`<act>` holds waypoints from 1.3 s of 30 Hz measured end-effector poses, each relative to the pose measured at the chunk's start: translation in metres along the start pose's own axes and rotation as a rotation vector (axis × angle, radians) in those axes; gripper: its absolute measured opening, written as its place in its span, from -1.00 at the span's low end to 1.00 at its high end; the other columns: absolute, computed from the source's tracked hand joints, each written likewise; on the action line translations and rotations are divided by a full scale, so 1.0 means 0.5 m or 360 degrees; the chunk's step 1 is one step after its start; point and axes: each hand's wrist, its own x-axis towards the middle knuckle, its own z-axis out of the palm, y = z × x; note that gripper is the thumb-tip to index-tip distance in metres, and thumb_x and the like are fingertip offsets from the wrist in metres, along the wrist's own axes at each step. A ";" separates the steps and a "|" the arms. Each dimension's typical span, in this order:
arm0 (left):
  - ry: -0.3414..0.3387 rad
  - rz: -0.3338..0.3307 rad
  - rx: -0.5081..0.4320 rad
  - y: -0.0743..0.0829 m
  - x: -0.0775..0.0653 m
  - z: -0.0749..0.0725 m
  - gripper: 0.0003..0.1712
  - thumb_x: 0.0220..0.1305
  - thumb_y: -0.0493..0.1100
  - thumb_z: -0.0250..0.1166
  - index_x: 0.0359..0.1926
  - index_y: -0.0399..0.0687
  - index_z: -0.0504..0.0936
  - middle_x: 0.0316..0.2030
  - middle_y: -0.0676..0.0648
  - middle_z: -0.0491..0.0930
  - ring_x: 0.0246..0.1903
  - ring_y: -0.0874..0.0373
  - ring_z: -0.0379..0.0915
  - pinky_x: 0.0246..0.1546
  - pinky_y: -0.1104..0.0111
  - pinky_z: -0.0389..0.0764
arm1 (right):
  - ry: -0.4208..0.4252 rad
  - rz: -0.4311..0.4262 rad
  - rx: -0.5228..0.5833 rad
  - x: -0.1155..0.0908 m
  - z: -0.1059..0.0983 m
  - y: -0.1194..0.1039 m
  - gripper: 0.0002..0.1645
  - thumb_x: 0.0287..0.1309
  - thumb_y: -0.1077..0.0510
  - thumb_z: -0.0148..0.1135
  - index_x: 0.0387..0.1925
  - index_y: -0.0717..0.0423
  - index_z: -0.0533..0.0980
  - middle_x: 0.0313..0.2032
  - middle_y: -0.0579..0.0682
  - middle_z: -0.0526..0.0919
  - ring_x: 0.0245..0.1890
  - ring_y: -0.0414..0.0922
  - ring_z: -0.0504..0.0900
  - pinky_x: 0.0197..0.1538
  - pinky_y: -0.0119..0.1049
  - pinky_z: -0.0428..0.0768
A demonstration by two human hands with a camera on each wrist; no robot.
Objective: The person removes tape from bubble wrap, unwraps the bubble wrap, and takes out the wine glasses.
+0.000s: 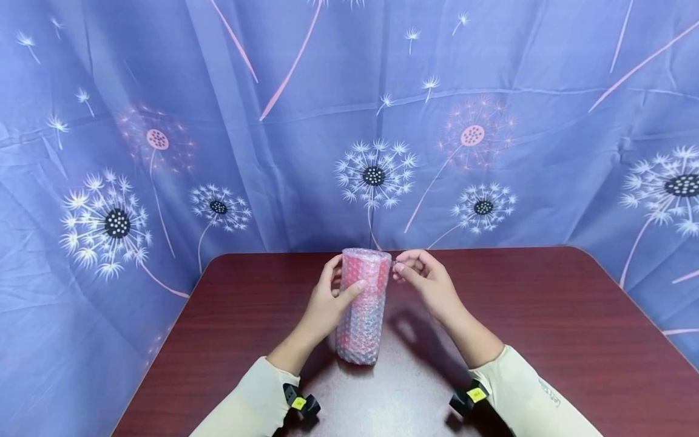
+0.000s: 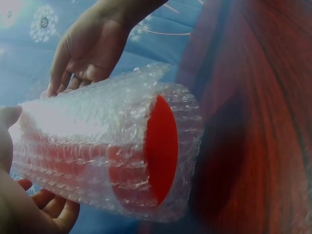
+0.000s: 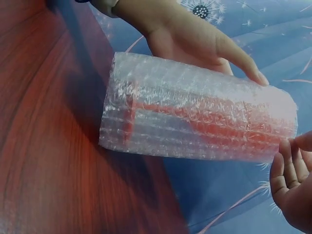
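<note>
A red, can-like cylinder [image 2: 163, 151] is wrapped in clear bubble wrap [image 1: 364, 315], which blurs its surface. One red round end shows inside the open lower end of the wrap in the left wrist view. My left hand [image 1: 326, 303] grips the wrapped cylinder from the left, thumb across the near side and fingers behind. At the upper right edge, my right hand [image 1: 428, 282] has thumb and forefinger together, pinching the border of the bubble wrap. Its curled fingers also show beside the wrap's upper end in the right wrist view. The bundle stands nearly upright, tilted slightly, above the table.
A dark red wood-grain table [image 1: 546, 340] lies under the hands. Behind and beside it hangs a blue cloth [image 1: 306, 170] with dandelion prints. Black wrist cameras [image 1: 300, 402] sit at both pale sleeves [image 1: 246, 400].
</note>
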 end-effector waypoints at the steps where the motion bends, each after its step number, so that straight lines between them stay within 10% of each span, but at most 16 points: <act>1: 0.0000 0.0001 0.0002 0.000 0.001 0.000 -0.16 0.29 0.03 0.38 0.50 0.19 0.21 0.25 -0.15 0.48 0.18 -0.02 0.46 0.12 0.17 0.54 | 0.0001 0.0022 0.0024 0.001 0.000 0.000 -0.75 0.33 0.36 0.20 -0.03 0.45 0.45 -0.31 -0.05 0.71 -0.28 -0.19 0.71 -0.08 -0.33 0.71; 9: -0.0009 -0.0034 0.0011 0.000 -0.001 -0.001 -0.15 0.28 0.04 0.39 0.51 0.21 0.20 0.25 -0.18 0.50 0.07 -0.05 0.54 0.09 0.10 0.59 | 0.0013 0.0193 0.0105 0.002 -0.001 0.004 -0.92 0.36 0.31 0.20 -0.13 0.18 0.53 -0.32 -0.07 0.70 -0.29 -0.21 0.70 -0.06 -0.31 0.71; 39: -0.0037 0.0002 -0.0029 0.001 -0.003 0.004 -0.14 0.27 -0.02 0.40 0.51 0.13 0.20 0.23 -0.21 0.49 0.15 -0.06 0.48 0.16 0.04 0.53 | 0.0099 0.0075 -0.0161 -0.001 0.008 0.009 -0.75 0.35 0.27 0.23 -0.08 0.43 0.50 -0.34 -0.07 0.66 -0.31 -0.22 0.68 -0.13 -0.35 0.69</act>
